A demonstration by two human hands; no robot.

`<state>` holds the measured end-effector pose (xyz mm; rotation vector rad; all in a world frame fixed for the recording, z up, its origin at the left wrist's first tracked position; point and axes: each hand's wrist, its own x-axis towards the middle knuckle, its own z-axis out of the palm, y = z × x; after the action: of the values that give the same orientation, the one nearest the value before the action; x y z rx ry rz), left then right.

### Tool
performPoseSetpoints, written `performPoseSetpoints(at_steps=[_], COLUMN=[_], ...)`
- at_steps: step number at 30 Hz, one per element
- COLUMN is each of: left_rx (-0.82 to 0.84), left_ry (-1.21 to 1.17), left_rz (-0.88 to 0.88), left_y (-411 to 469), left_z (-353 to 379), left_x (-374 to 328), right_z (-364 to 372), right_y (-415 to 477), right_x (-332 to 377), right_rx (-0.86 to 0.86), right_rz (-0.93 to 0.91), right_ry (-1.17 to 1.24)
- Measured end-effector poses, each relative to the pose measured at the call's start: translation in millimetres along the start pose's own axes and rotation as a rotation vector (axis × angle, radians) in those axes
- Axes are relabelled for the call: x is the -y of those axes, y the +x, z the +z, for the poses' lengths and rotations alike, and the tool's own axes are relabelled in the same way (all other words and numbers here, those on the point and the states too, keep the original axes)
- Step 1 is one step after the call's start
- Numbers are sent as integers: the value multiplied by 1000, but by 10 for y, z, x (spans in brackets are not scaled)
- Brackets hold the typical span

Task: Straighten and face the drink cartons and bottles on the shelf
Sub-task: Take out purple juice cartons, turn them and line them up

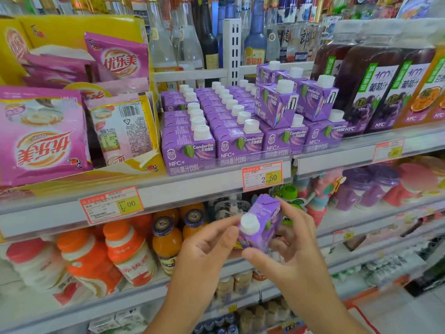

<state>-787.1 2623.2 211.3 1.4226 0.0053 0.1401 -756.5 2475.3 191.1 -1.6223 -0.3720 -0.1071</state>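
Risk, as I judge it: the purple carton (261, 225), pinched between my left hand (204, 249) and right hand (293, 239) below the shelf (168, 189) lip, could topple the tilted stacked cartons (277, 104) when slotted back.

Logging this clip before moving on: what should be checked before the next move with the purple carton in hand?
1. The held carton is gripped by left hand and right hand: ok.
2. Its white cap is on: ok.
3. It is upright: not ok, tilted.
4. The front-row cartons face out: ok.
5. The upper stacked carton sits square: not ok, turned corner-out.
6. Free slot on the shelf: cannot tell.
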Motion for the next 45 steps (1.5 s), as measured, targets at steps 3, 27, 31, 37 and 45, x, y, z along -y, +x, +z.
performPoseSetpoints(at_steps=[3, 27, 31, 37, 45], left_rx=[-5, 69, -89, -268, -421], left_ry=[10, 302, 359, 742, 1233], left_rz=[-8, 250, 397, 591, 821], left_y=[9, 72, 111, 222, 367], left_z=[4, -245, -300, -527, -1110], left_x=[10, -66, -302, -944, -1020], right_z=[-37, -471, -395, -172, 474], right_y=[-7, 133, 421, 972, 2164], right_x=[9, 342, 737, 1442, 1768], right_rx=[88, 296, 372, 462, 317], right_rz=[14, -150, -217, -203, -374], right_ry=[-27, -335, -241, -285, -707])
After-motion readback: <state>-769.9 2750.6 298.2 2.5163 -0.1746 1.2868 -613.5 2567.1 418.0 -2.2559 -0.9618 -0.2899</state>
